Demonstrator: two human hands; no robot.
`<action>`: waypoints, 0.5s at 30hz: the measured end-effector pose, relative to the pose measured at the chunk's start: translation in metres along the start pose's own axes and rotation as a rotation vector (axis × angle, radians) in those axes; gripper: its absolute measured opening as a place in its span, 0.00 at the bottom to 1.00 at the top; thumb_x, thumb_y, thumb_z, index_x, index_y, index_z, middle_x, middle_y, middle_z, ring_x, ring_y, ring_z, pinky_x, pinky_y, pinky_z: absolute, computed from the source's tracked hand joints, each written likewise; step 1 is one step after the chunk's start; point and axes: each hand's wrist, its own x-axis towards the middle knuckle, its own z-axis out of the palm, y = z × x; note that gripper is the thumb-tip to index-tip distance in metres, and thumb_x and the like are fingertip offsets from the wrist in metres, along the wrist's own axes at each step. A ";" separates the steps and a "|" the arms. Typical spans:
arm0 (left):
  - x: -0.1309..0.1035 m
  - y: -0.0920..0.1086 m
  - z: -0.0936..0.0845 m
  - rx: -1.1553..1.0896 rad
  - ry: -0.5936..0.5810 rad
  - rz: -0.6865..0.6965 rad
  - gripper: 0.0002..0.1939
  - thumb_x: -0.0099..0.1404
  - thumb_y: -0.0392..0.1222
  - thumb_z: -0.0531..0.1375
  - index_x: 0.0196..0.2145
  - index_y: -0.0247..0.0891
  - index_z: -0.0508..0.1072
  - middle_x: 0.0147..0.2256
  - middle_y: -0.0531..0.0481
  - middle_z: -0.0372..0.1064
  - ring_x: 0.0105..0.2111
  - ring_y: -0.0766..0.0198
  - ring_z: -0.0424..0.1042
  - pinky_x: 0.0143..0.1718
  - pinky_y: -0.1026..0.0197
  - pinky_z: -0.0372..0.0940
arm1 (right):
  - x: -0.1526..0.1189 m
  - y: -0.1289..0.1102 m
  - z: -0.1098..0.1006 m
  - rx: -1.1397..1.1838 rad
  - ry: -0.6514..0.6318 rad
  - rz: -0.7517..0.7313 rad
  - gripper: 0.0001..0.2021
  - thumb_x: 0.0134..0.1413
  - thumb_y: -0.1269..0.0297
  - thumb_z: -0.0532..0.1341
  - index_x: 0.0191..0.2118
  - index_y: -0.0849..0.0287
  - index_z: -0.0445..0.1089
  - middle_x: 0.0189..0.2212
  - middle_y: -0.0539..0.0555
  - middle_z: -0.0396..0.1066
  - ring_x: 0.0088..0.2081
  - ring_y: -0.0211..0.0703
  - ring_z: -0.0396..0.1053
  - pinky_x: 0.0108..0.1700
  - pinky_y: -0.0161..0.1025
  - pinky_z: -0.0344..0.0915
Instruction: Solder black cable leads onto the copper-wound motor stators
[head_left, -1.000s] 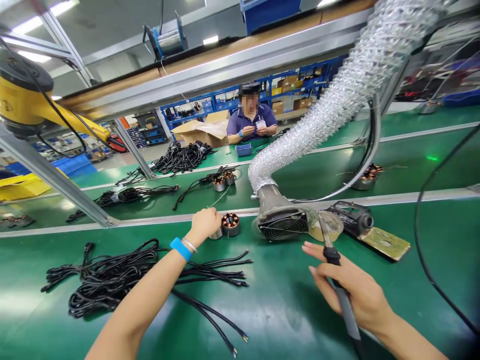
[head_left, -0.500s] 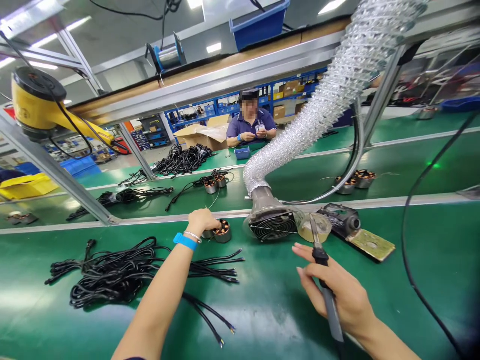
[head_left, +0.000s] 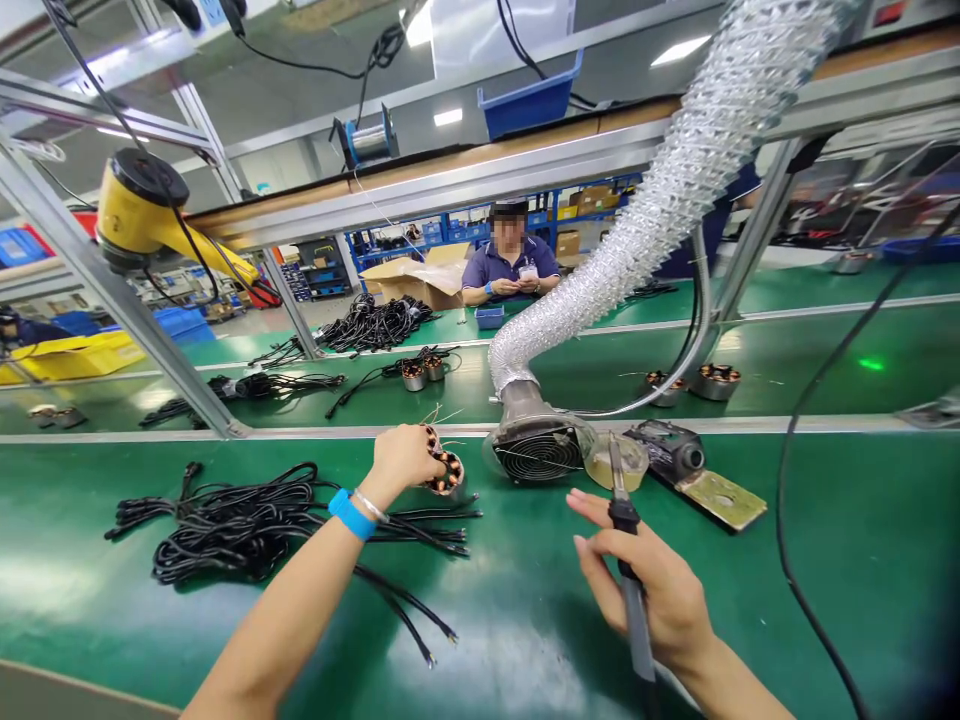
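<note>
My left hand (head_left: 405,458), with a blue band at the wrist, grips a round copper-wound motor stator (head_left: 450,473), which is slightly tilted. Another stator behind it is partly hidden by my fingers. In my right hand (head_left: 649,570) is a soldering iron (head_left: 627,530), its tip pointing up and away, near a round yellowish tin (head_left: 619,462). Left of my left forearm lies a bundle of black cables (head_left: 232,525), whose stripped ends extend under my left wrist to the right.
A fume fan (head_left: 540,450) with a silver duct (head_left: 600,260) stands mid-bench. Right of it are an iron holder (head_left: 667,450) and a sponge plate (head_left: 724,498). More stators (head_left: 716,381) rest beyond the rail. A person (head_left: 510,262) sits opposite.
My left hand has closed on the stator and tilted it, drawing it slightly nearer. The camera view has shifted, while my right hand still holds the soldering iron.
</note>
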 end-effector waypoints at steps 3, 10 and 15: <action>-0.033 0.027 0.001 -0.051 0.024 0.127 0.16 0.52 0.53 0.61 0.33 0.40 0.78 0.34 0.40 0.77 0.37 0.47 0.76 0.35 0.57 0.65 | -0.001 -0.002 0.000 0.003 0.034 0.046 0.12 0.53 0.80 0.62 0.39 0.59 0.61 0.47 0.65 0.72 0.47 0.52 0.73 0.48 0.47 0.71; -0.072 0.100 0.032 -0.174 -0.025 0.332 0.15 0.49 0.52 0.60 0.26 0.37 0.78 0.27 0.39 0.76 0.30 0.48 0.76 0.29 0.57 0.63 | -0.022 -0.012 -0.008 -0.027 -0.108 0.232 0.12 0.56 0.68 0.61 0.44 0.58 0.58 0.45 0.65 0.73 0.43 0.49 0.76 0.44 0.42 0.73; -0.072 0.091 0.034 -0.272 -0.036 0.373 0.20 0.56 0.57 0.57 0.28 0.37 0.77 0.27 0.41 0.75 0.30 0.50 0.75 0.29 0.58 0.60 | -0.056 -0.013 -0.008 -0.151 -0.253 0.320 0.21 0.53 0.56 0.64 0.46 0.58 0.57 0.46 0.66 0.72 0.43 0.53 0.76 0.42 0.46 0.75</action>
